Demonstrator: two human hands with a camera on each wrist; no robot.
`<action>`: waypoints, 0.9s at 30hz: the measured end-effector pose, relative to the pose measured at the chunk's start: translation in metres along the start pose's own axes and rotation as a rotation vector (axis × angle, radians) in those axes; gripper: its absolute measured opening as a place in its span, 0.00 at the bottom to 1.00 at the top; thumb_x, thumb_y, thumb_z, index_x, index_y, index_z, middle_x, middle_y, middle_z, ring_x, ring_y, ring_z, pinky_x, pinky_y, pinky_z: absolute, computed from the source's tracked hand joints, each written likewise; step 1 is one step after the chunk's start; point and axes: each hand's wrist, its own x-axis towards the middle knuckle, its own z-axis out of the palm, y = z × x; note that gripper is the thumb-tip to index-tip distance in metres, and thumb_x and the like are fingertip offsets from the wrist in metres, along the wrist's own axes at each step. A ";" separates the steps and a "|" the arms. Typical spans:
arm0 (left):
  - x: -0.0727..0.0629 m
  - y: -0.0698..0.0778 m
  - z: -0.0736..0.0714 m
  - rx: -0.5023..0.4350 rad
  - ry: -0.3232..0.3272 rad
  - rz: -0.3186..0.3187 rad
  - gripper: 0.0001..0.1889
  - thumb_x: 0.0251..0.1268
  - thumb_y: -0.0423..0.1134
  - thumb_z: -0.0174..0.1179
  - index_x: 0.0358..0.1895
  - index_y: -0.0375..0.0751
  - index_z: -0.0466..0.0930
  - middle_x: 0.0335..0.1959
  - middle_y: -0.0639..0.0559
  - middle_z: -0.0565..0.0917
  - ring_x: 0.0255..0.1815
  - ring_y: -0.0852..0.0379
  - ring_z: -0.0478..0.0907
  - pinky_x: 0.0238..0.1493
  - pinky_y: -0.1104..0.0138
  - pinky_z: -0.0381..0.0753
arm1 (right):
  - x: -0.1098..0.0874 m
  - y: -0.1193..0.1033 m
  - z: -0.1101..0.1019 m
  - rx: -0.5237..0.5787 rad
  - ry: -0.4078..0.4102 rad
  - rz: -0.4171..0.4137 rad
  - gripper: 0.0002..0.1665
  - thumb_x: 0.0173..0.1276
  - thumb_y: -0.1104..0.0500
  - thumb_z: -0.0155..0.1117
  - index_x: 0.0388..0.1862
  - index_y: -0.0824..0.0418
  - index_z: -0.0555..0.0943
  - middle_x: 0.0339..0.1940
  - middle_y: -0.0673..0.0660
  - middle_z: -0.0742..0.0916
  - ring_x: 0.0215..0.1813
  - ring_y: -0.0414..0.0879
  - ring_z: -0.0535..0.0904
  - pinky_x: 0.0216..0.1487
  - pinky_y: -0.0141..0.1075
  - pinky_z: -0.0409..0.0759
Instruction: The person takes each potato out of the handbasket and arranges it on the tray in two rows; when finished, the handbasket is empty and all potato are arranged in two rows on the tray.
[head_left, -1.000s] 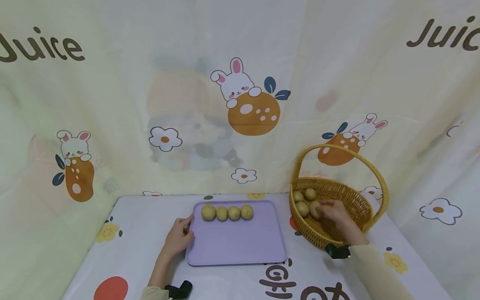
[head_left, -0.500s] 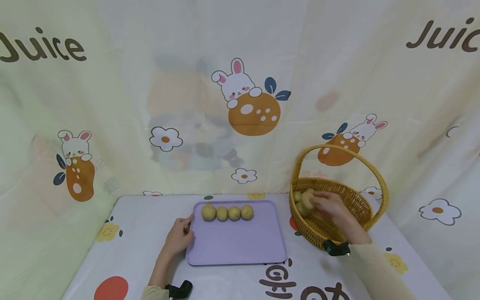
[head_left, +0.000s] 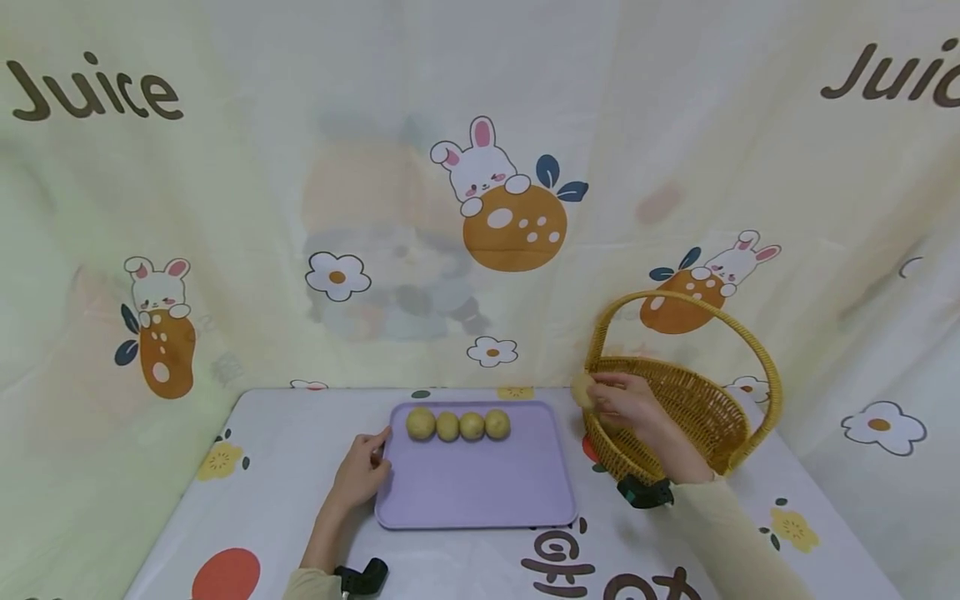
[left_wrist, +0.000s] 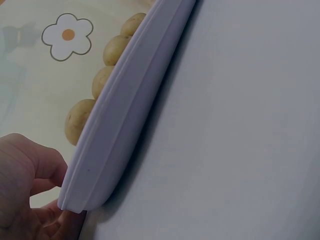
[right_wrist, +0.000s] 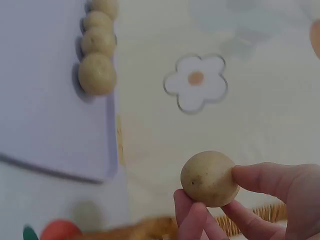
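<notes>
Over the left rim of the wicker basket point(head_left: 697, 400), my right hand point(head_left: 633, 410) pinches a small round potato point(right_wrist: 210, 179) between thumb and fingertips. A bit of another potato point(head_left: 609, 427) shows below that hand inside the basket; the hand hides what else lies there. Several potatoes point(head_left: 472, 427) form a row along the far side of the lilac tray point(head_left: 474, 492). My left hand point(head_left: 358, 472) holds the tray's left edge; in the left wrist view its bent fingers point(left_wrist: 49, 165) meet the rim near a corner.
The basket stands right of the tray, its tall arched handle point(head_left: 750, 333) rising over it. A patterned cloth point(head_left: 285, 442) covers the table. Behind hangs a printed curtain point(head_left: 390, 333) with rabbits and flowers, close to the table's far edge.
My right hand has lifted a potato from inside the basket and moved it left to the basket's rim. The left hand and the tray have stayed put.
</notes>
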 end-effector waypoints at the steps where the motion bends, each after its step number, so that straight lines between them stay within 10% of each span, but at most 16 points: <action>1: 0.000 0.000 0.000 0.000 -0.001 -0.007 0.31 0.52 0.28 0.58 0.66 0.28 0.72 0.44 0.39 0.74 0.32 0.58 0.71 0.35 0.65 0.71 | 0.001 -0.001 0.005 -0.009 0.003 -0.003 0.32 0.71 0.57 0.60 0.69 0.72 0.68 0.34 0.49 0.84 0.32 0.40 0.79 0.37 0.34 0.80; 27: 0.000 0.005 -0.002 0.018 -0.001 -0.016 0.31 0.52 0.27 0.59 0.65 0.28 0.73 0.45 0.39 0.74 0.33 0.57 0.72 0.35 0.64 0.72 | 0.007 0.019 0.211 0.105 -0.102 -0.043 0.22 0.55 0.65 0.69 0.50 0.70 0.82 0.30 0.54 0.87 0.25 0.38 0.76 0.24 0.30 0.72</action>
